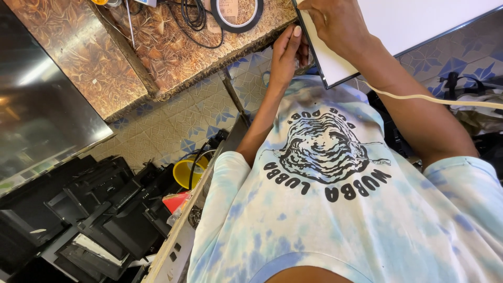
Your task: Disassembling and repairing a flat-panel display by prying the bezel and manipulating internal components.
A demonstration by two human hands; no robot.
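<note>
We held the white panel (pixel 419 21) at the edge of the table (pixel 173 57). Our right hand (pixel 335 23) clenched its dark frame from above, and our left hand (pixel 287 55) supported it from below, fingers flat.

Short-sleeved tie-dye T-shirt (pixel 335 220) in pale blue and white, black swirling print with curved lettering on the chest. Bare forearms, left hand (pixel 287 55) and right hand (pixel 335 23) without rings or gloves.
</note>
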